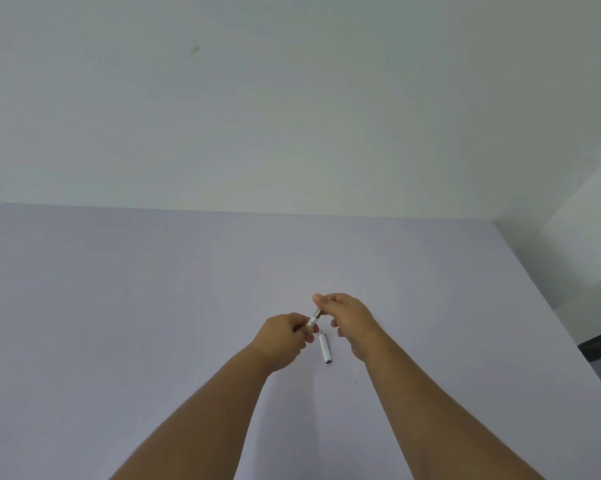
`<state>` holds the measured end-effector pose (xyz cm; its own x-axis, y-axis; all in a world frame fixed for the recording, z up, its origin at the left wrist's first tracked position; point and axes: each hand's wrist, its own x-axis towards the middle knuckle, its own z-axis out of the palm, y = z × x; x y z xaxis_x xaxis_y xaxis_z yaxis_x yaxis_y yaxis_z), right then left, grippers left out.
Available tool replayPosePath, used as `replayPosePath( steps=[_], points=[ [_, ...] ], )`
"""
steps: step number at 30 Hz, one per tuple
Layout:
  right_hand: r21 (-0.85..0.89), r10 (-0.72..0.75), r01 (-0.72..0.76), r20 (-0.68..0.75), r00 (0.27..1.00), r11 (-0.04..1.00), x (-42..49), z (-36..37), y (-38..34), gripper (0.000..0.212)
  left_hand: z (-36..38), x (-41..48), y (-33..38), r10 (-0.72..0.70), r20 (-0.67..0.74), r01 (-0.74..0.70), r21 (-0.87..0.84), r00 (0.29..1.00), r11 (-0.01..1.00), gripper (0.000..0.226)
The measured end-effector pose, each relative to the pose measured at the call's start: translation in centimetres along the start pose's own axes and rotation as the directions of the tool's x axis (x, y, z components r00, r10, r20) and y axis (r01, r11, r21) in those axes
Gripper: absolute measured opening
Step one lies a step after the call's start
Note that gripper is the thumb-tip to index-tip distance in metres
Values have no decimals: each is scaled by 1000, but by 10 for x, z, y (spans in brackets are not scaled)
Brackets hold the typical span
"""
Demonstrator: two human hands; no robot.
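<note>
Your left hand (281,337) pinches the lower, white end of the slim pen piece (314,317), thumb and fingertips curled round it, and your right hand (349,318) pinches its upper, darker end. The piece spans the small gap between the two hands, tilted up toward the right and held clear of the lilac table (119,306). The white barrel (325,348) lies flat on the table just below that gap, between your wrists, apart from the piece you hold. The joint seems to sit at the silvery collar in the middle, though it is too small to tell whether it is a thread or a push fit. To do this step well, let one hand be the anchor and the other do the work: hold the white end firm with the left and turn or pull only with the right, along the line of the piece, never across it, since a sideways bend could probably jam or snap so thin a part. Grip close to the collar on both sides so the fingertips do not slip. Work low over the table, so anything that springs loose drops near the barrel instead of rolling toward the right-hand edge
</note>
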<state>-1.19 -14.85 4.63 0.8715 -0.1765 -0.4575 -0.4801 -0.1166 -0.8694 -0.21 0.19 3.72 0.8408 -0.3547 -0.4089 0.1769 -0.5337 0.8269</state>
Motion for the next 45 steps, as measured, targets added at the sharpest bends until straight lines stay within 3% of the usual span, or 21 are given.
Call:
replayPosePath(
  steps=[2,5,7,11,15,19,23,28,33,36,41,45],
  points=[
    [59,-14,11,37,999,998,-1,-2,1,12,-1,-1,2,5,-2,-5,9,1000,1000,24],
    [-92,9,-12,-30,1000,996,-1,0,2,35,-1,-3,1,9,16,-9,18,1000,1000,23],
    [-91,18,-21,-26,999,996,-2,1,0,38,0,-3,1,5,8,-5,20,1000,1000,24],
    [56,-28,26,42,999,998,-3,-4,0,10,-3,-2,3,6,-5,-5,53,1000,999,24],
    [-63,7,-9,-39,999,998,-3,-1,2,33,-2,-3,3,10,8,-11,75,1000,997,23],
    [85,-18,15,42,999,996,-4,-4,3,8,-4,-3,6,19,1,-19,99,1000,995,25],
    [-65,49,-49,0,999,997,-2,-5,-1,29,-4,-4,7,23,8,-24,124,1000,992,24],
    [69,-12,9,44,999,998,-3,-11,0,11,-3,-3,12,22,-2,-21,125,1000,992,24],
    [-22,51,-51,-16,999,998,-1,-7,2,32,-2,-6,13,28,3,-28,179,1000,983,26],
    [116,1,-8,57,998,993,-2,-9,3,13,-3,-5,15,30,-15,-27,173,999,985,26],
    [-45,45,-45,-7,999,998,-2,-6,2,31,-2,-7,13,31,-5,-30,204,1000,979,27],
    [108,-10,5,47,999,994,-3,-8,3,12,-3,-6,13,16,-15,-13,183,1000,983,25]
  ],
)
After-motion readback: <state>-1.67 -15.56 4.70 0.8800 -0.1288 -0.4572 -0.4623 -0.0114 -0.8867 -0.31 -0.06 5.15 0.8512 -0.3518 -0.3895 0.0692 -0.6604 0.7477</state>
